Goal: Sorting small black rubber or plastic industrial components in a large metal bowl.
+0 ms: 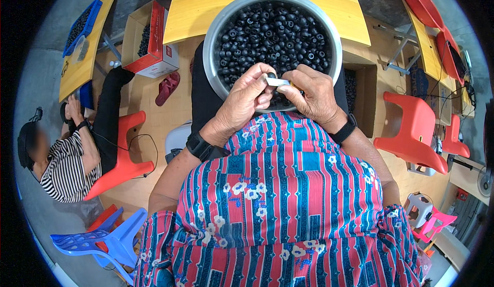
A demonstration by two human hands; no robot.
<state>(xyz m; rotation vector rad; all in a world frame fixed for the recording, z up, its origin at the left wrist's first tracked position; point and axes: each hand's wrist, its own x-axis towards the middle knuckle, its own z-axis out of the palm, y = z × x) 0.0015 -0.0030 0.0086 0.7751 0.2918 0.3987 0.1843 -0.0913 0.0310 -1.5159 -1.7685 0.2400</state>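
Between the thumb and fingers of my left hand [242, 95] is a small round black part [271, 75]. My right hand [315, 94] is closed on a small knife [278, 82]; its short pale blade lies against the part, and a bit of yellow shows by the fingers. Both hands are over the near rim of a big metal basin [210, 55] in front of my body. The basin is filled with many similar black parts [275, 35], round with holes.
A yellow table [193, 9] stands beyond the basin. To the left are a red-and-white carton [154, 55], red slippers [167, 89] and a seated co-worker [72, 158]. Red stools [409, 127] stand at the right; a blue chair [110, 240] is at lower left.
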